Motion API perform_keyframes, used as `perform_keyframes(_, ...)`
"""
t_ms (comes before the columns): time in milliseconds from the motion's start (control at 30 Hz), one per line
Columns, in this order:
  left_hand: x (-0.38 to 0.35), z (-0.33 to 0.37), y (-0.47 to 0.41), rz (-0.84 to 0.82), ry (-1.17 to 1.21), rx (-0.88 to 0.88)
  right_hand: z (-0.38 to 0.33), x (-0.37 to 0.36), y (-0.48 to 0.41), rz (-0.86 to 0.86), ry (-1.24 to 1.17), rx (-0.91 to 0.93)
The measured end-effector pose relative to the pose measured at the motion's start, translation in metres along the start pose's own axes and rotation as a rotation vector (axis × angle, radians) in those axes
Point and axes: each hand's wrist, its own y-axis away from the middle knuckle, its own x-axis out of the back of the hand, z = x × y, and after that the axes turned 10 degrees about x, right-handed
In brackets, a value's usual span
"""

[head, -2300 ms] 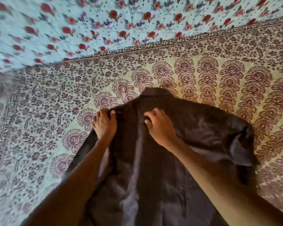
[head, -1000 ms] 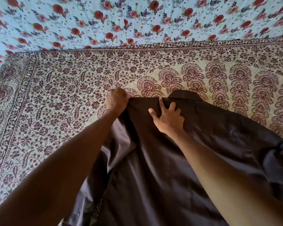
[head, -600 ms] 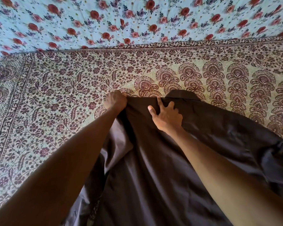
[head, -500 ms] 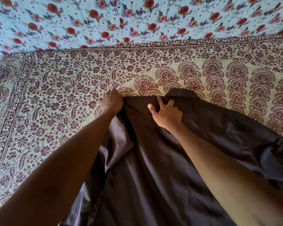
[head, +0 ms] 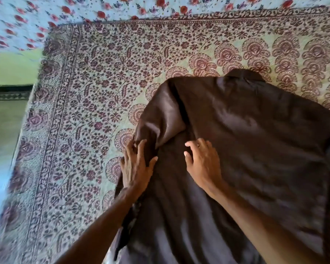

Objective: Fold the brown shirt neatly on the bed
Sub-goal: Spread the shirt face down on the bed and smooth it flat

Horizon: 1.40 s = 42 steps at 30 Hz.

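Brown shirt (head: 246, 140) on printed bedspread (head: 84, 111); floral sheet (head: 27, 16) at twelve.
Left hand (head: 136, 168), right hand (head: 202, 164) press flat, apart; hem cut off.

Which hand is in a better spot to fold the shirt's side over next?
Probably the left hand. Its fingers lie on the brown shirt at its left edge, where the cloth is doubled over. The right hand rests on the shirt's middle, better for holding it down.

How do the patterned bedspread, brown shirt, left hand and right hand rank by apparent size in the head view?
1. patterned bedspread
2. brown shirt
3. left hand and right hand: they look about alike, so I leave them unranked.
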Motion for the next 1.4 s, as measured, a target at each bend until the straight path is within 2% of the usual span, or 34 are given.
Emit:
perform_keyframes(67, 0.009, -0.017, -0.006, -0.075, 0.002, -0.084, -0.011, -0.007, 0.027, -0.051, -0.007, 0.008)
perform_keyframes(133, 0.027, -0.029, -0.025, -0.073, 0.007, -0.092, -0.024, -0.011, 0.051, -0.075, 0.004, 0.009)
perform_keyframes(200, 0.043, -0.040, -0.050, 0.007, -0.170, -0.147, -0.034, -0.013, 0.070, -0.108, 0.001, -0.005)
perform_keyframes(267, 0.058, -0.050, -0.064, 0.116, -0.327, -0.102, -0.047, -0.013, 0.087, -0.152, -0.045, -0.035)
perform_keyframes(333, 0.067, -0.048, -0.052, 0.183, -0.303, -0.115, -0.059, -0.012, 0.102, -0.177, -0.108, -0.086)
perform_keyframes(400, 0.066, -0.033, -0.010, 0.103, -0.234, -0.270, -0.069, -0.015, 0.116, -0.212, -0.147, -0.134)
perform_keyframes(433, 0.059, -0.030, 0.018, 0.006, -0.200, -0.348, -0.075, -0.016, 0.125, -0.234, -0.150, -0.147)
perform_keyframes(467, 0.048, -0.032, 0.046, -0.110, -0.178, -0.340, -0.081, -0.017, 0.135, -0.258, -0.162, -0.163)
perform_keyframes(533, 0.030, -0.046, 0.098, -0.338, -0.127, -0.181, -0.096, -0.017, 0.157, -0.309, -0.207, -0.224)
perform_keyframes(567, 0.023, -0.060, 0.122, -0.396, -0.105, -0.098, -0.106, -0.015, 0.172, -0.340, -0.227, -0.270)
perform_keyframes(700, 0.016, -0.110, 0.180, -0.432, 0.014, 0.145, -0.148, -0.019, 0.225, -0.470, -0.219, -0.281)
perform_keyframes(833, 0.017, -0.152, 0.203, -0.542, 0.260, 0.216, -0.189, -0.033, 0.275, -0.539, -0.124, -0.117)
perform_keyframes(933, 0.013, -0.185, 0.212, -0.471, 0.393, 0.217, -0.207, -0.048, 0.301, -0.485, 0.096, -0.007)
perform_keyframes(1067, 0.030, -0.191, 0.222, -0.462, 0.420, 0.139, -0.221, -0.064, 0.315, -0.359, 0.196, -0.002)
perform_keyframes(1167, 0.036, -0.187, 0.221, -0.437, 0.225, 0.154, -0.229, -0.070, 0.321, -0.245, 0.159, -0.021)
perform_keyframes(1267, 0.035, -0.191, 0.224, -0.424, 0.144, 0.187, -0.232, -0.072, 0.329, -0.213, 0.018, -0.022)
perform_keyframes(1333, 0.033, -0.195, 0.226, -0.370, 0.006, 0.130, -0.229, -0.067, 0.332, -0.195, -0.054, -0.080)
perform_keyframes(1400, 0.029, -0.190, 0.230, -0.250, -0.115, -0.018, -0.220, -0.056, 0.334, -0.145, -0.106, -0.233)
